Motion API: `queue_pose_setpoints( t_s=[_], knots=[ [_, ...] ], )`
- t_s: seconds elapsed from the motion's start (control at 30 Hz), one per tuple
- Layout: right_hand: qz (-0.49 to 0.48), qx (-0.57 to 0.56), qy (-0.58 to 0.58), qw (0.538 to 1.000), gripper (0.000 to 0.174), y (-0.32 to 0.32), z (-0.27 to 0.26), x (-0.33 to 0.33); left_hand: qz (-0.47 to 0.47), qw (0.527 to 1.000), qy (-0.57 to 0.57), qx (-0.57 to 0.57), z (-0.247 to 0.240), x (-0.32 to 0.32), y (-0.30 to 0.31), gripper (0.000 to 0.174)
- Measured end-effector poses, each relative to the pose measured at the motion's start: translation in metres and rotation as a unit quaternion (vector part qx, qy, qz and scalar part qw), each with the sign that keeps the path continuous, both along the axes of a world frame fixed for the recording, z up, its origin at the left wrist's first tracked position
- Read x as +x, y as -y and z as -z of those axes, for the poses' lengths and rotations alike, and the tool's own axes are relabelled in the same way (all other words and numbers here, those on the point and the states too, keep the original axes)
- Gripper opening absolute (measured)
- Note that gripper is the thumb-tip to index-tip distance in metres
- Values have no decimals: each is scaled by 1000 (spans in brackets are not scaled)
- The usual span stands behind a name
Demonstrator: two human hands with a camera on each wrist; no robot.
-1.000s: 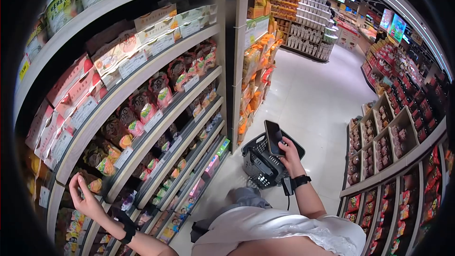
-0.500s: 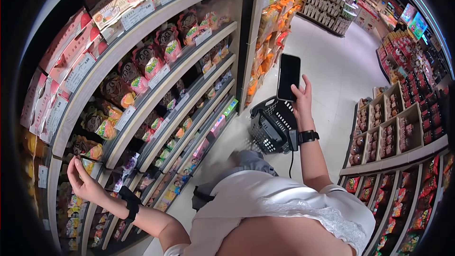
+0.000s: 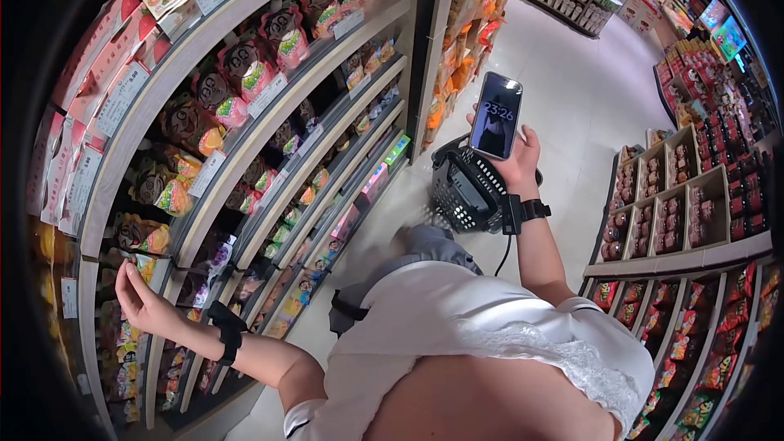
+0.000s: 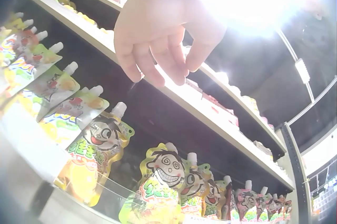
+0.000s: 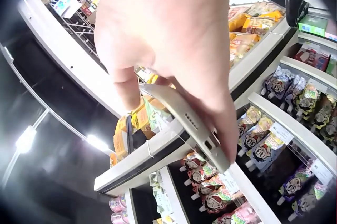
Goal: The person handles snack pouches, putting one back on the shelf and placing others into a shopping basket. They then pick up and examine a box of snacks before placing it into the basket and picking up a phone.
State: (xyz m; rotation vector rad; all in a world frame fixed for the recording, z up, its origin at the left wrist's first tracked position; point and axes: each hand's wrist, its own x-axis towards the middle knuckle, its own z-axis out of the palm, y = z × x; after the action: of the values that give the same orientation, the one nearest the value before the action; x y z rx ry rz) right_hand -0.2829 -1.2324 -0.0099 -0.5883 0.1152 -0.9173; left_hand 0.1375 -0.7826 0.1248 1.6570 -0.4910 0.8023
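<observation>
My left hand [image 3: 149, 309], palm up with fingers loosely bent and nothing in it, is beside the shelf of snack pouches [image 3: 170, 188]. In the left wrist view the same hand [image 4: 160, 34] hangs in front of the shelf edge, above pouches with cartoon faces [image 4: 163, 179], touching none. My right hand [image 3: 521, 165] holds a phone [image 3: 496, 114] whose lit screen reads 23:26. Seen from the right wrist, fingers and thumb of this hand [image 5: 168, 34] grip the phone [image 5: 184, 121] by its edges.
A black basket [image 3: 467, 189] is below the right hand; how it is supported is hidden. Shelving [image 3: 245, 143] lines the left side, with orange packets [image 3: 461, 53] beyond. Wooden display compartments [image 3: 706, 208] stand at the right. Pale floor [image 3: 563, 90] runs between them.
The phone rose and its dark screen lit up, while the right hand turned palm up beneath it. My left hand stays beside the shelf. The head view has tilted downward.
</observation>
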Motion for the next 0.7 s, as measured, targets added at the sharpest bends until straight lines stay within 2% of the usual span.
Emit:
queue_pose_setpoints(
  t_s=[0.07, 0.1, 0.2, 0.27, 0.3, 0.4, 0.47, 0.53, 0.63, 0.7],
  knots=[
    [-50, 182, 112, 976, 79, -10, -8, 4, 8, 1000, -3, -5, 3, 3, 0, 18],
    [-101, 109, 96, 984, 81, -8, 4, 1, 18, 1000, -2, -13, 3, 4, 1, 18],
    [-101, 143, 78, 982, 72, -5, 24, 0, 33, 999, 2, -13, 4, 4, 1, 16],
    [-49, 149, -19, 987, 68, -11, 25, 0, 32, 999, -9, -16, 5, 1, 3, 14],
    [-38, 149, -44, 987, 73, -16, 24, -1, 41, 999, -16, -24, 4, -1, 5, 13],
    [-38, 169, -92, 981, 66, -17, 47, -14, 9, 1000, -2, 0, 0, -6, 4, 10],
    [-4, 178, -157, 971, 66, -25, 56, -25, -1, 1000, 2, -7, -1, -6, 3, 10],
    [-16, 175, -221, 959, 66, -32, 66, -38, -1, 1000, -14, -15, -5, -9, 1, 10],
    [-2, 62, -335, 940, 56, -47, 77, -56, -26, 1000, 1, 2, -14, -12, -1, 8],
    [-81, 35, -413, 907, 51, -44, 93, -77, -28, 1000, -2, 2, -19, -12, -3, 7]
  ],
)
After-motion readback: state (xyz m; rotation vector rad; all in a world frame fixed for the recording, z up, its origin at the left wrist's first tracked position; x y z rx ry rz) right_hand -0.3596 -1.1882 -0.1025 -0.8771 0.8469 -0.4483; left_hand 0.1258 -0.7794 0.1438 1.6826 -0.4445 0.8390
